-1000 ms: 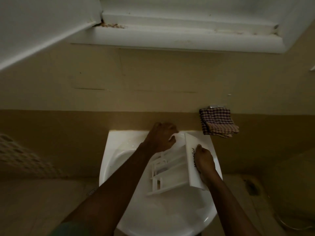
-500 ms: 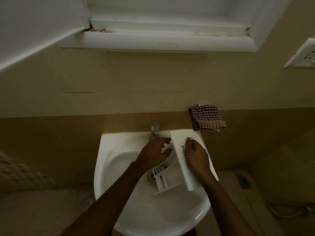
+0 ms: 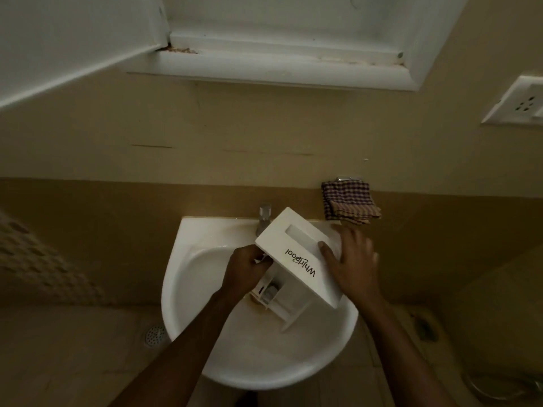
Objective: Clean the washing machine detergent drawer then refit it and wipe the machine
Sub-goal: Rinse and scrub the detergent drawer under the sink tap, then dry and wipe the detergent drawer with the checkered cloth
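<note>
The left hand (image 3: 245, 270) curls round the tray edge of the detergent drawer (image 3: 296, 248). The right hand (image 3: 351, 261) lies spread on its front panel, thumb on the face. The drawer is over the sink (image 3: 205, 230), its panel facing up. The panel's long axis runs from the tap (image 3: 264, 218) down to the right.

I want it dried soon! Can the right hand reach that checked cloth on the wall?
Probably yes. The right hand rests on the front of the drawer, close to the checked cloth, with nothing between them. It would have to leave the drawer to the left hand first.
</note>
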